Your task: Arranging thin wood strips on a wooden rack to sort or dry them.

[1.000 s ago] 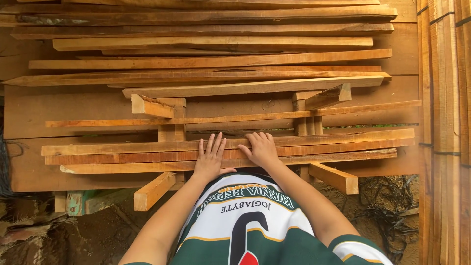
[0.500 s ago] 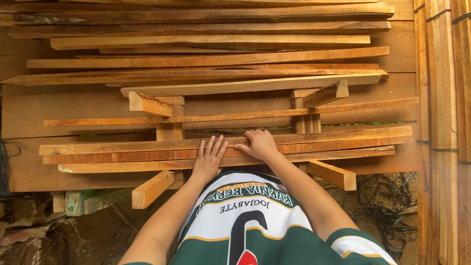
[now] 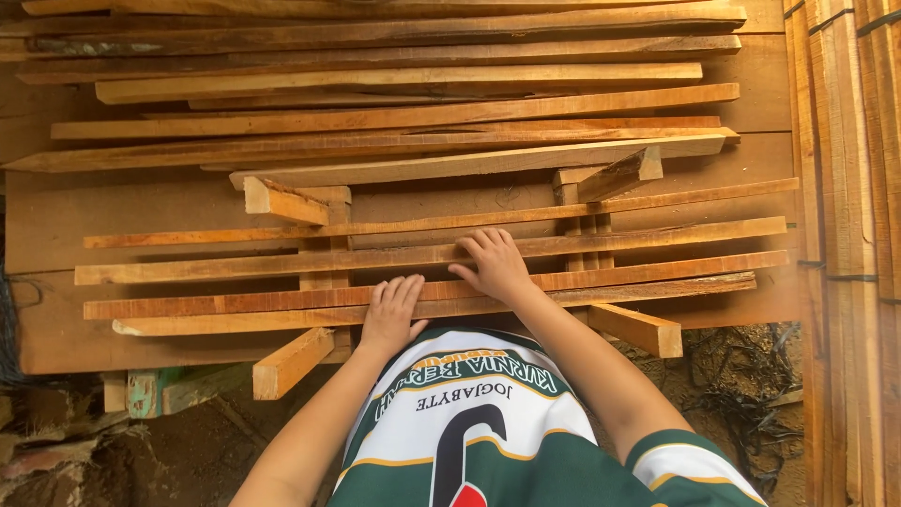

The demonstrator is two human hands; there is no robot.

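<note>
Since the earlier frame, we note our right hand (image 3: 495, 264) has shifted farther up the stack, from the near slats to the next one. Nearest us, our left hand (image 3: 391, 313) lies flat, fingers extended and together, on the closest long wooden slat (image 3: 235, 302), gripping nothing. Our right hand rests palm down, fingers spread, on the slat beyond (image 3: 235, 263), likewise holding nothing. These slats lie across two short crosspieces (image 3: 291, 361). Farther off, a pile of longer planks (image 3: 394, 113) covers the wooden worktop (image 3: 141, 207).

long reddish wood slats (image 3: 282, 302) lying flat, stacked.
</note>
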